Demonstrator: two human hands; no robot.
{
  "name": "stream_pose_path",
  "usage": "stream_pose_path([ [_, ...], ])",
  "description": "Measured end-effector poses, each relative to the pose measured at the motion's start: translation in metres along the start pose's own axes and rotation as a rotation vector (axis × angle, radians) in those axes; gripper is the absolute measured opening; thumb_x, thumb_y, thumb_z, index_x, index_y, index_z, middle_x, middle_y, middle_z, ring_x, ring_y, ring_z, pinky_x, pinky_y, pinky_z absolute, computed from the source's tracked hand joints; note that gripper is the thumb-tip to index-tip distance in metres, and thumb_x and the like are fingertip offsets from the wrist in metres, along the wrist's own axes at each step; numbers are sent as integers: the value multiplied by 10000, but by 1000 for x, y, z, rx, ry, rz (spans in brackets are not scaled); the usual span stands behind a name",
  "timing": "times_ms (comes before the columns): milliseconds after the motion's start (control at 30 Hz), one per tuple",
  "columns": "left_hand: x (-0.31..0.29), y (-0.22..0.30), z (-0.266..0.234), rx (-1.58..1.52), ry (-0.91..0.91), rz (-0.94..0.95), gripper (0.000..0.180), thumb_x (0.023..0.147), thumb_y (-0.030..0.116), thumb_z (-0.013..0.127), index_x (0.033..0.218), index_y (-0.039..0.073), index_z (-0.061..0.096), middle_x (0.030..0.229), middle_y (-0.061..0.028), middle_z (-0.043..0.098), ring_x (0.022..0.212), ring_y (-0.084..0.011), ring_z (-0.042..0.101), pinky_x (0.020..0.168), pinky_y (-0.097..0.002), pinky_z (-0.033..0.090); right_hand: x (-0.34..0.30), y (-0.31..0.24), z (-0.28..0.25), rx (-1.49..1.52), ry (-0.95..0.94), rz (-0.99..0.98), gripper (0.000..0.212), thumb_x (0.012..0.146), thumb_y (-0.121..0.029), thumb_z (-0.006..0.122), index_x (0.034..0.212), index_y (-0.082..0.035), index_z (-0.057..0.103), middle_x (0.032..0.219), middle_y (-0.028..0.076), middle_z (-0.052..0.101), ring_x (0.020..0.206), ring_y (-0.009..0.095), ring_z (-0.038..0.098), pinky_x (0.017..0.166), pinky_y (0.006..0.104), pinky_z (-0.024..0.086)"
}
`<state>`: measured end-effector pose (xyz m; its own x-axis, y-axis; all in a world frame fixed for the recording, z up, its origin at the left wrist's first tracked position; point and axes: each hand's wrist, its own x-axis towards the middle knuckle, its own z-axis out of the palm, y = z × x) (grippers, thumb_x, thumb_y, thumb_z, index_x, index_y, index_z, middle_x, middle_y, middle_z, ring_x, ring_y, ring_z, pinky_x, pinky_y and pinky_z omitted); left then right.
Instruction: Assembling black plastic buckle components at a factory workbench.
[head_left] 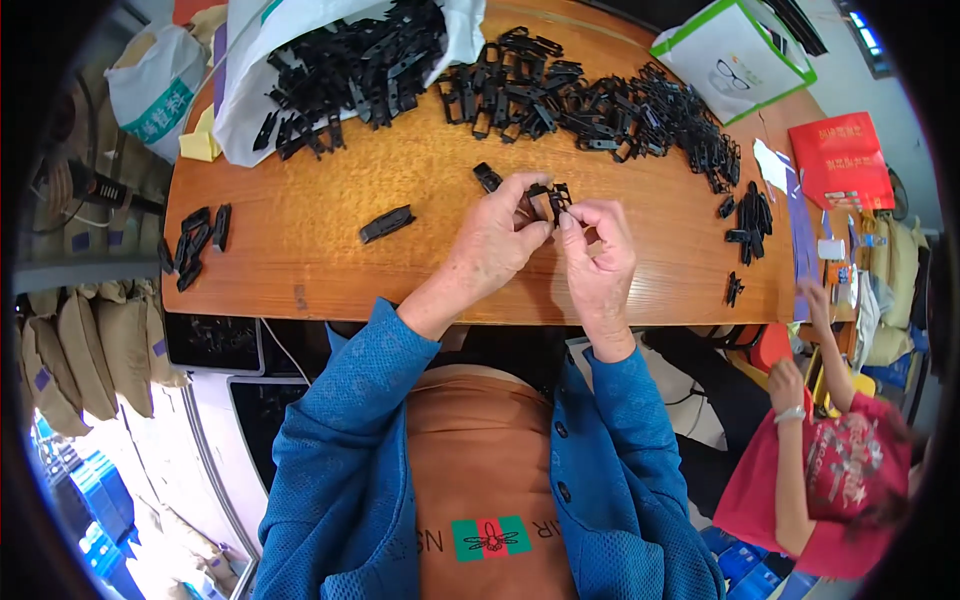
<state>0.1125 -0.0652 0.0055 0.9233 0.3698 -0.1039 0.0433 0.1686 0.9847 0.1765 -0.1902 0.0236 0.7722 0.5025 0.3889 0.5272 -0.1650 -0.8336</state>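
Note:
Above the table's near half, both hands meet at a small black plastic frame piece (559, 196) with openings through it. My left hand (492, 238) grips it between thumb and fingers. The thumb and forefinger of my right hand (601, 255) pinch its near right side; fingers cover part of the piece. Just beyond my left fingers lies another black plastic part (486, 178). A longer black clip-like part (386, 224) rests on the wood to the left of my left hand.
A large heap of black plastic pieces (600, 105) spreads across the table's far side, beside a white sack (240, 110) full of them. Smaller groups sit at the left (192, 245) and right (752, 222). A person in a red shirt (840, 480) works at the right.

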Motion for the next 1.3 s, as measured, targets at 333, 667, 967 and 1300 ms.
stream_pose_path([
  [333,-7,0,-8,-86,-33,62,394,844,1,623,1212,-9,484,882,-78,597,816,-129,629,678,-265,535,1,-3,-4,-44,-114,-107,51,859,-5,618,904,-7,593,910,74,556,774,144,539,673,247,460],
  [667,3,-10,-10,-343,-32,-117,245,845,77,679,1064,33,580,918,-22,619,767,-82,588,682,-225,497,1,-4,1,-116,-120,-135,115,853,28,595,967,16,595,976,130,585,801,224,576,690,286,478],
  [967,8,6,-37,393,138,92,236,819,160,690,985,28,587,849,-67,605,718,-154,600,640,-281,496,1,10,12,-84,-168,48,263,820,42,630,1079,2,609,874,105,629,670,181,584,610,267,480],
  [1300,54,35,-185,1653,400,476,213,715,-2,607,904,85,559,891,-96,482,822,-278,558,613,-383,503,0,24,12,-21,-228,151,248,907,7,553,1154,21,572,997,75,609,810,116,593,707,235,495],
])
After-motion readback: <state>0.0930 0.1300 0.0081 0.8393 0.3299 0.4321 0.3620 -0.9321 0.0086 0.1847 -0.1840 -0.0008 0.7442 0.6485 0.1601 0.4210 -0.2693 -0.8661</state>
